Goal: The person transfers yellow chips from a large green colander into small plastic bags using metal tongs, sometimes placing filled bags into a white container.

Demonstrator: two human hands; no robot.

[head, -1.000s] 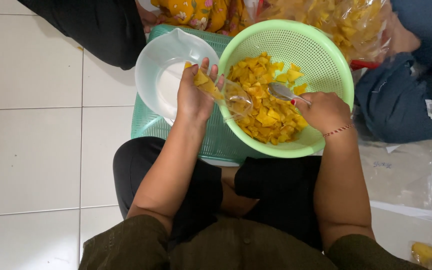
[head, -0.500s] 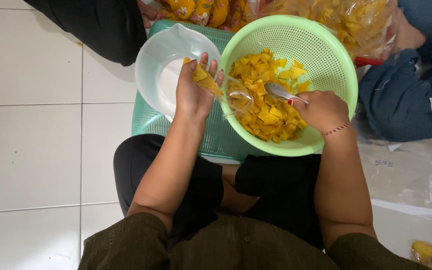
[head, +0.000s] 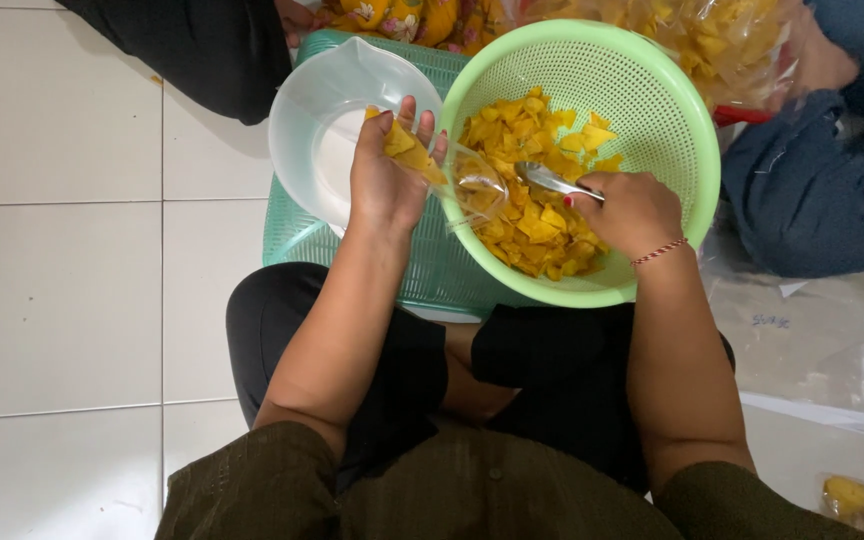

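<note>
My left hand (head: 384, 185) grips a small clear plastic bag (head: 472, 185) partly filled with yellow chips, its mouth turned toward the green colander (head: 667, 110). The colander holds a heap of yellow chips (head: 532, 170). My right hand (head: 627, 210) holds a metal spoon (head: 542, 178) over the chips, its bowl pointing at the bag's mouth.
A translucent white jug (head: 327, 110) stands left of the colander, both on a teal plastic stool (head: 297, 240). Big clear bags of chips (head: 722, 45) lie at the top right. Another person's dark and blue clothing borders the top. White floor tiles spread to the left.
My right hand and the spoon have moved left, closer to the bag's mouth. The left hand has kept its grip on the bag, almost in place.
</note>
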